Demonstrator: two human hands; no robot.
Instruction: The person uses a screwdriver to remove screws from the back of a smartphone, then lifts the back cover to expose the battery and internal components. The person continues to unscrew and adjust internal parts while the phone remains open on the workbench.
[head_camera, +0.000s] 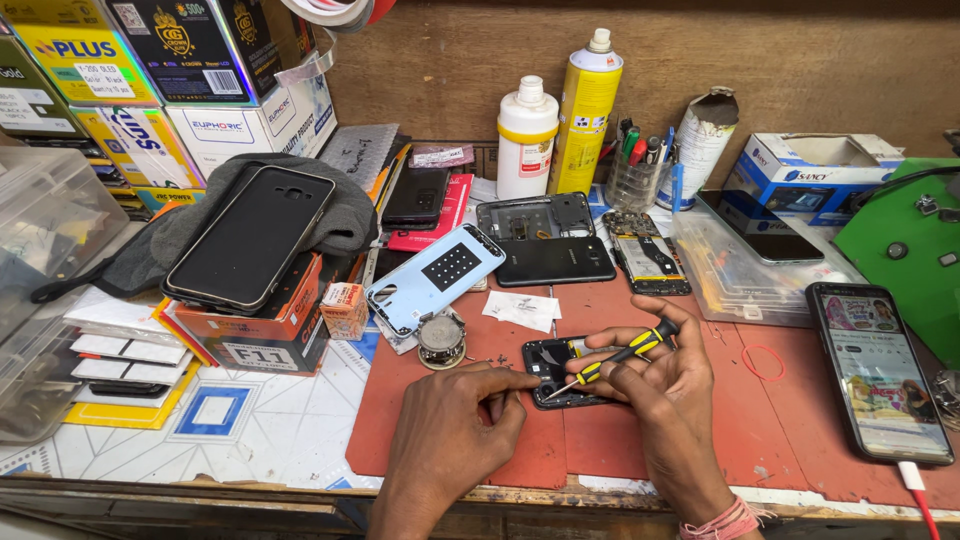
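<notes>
My right hand (672, 385) grips a small black-and-yellow screwdriver (618, 358), its tip pointing down-left into an opened black phone (553, 364) lying on the red mat (800, 420). My left hand (455, 430) rests on the mat, its fingertips pressing the phone's left edge. Much of the phone is hidden under both hands.
A light-blue back cover (432, 278), a round metal part (441, 341), other dismantled phones (550, 240), a white bottle (526, 138), a yellow spray can (585, 112) and a pen cup (635, 172) stand behind. A lit phone (878, 372) charges at right. Boxes (150, 80) stack at left.
</notes>
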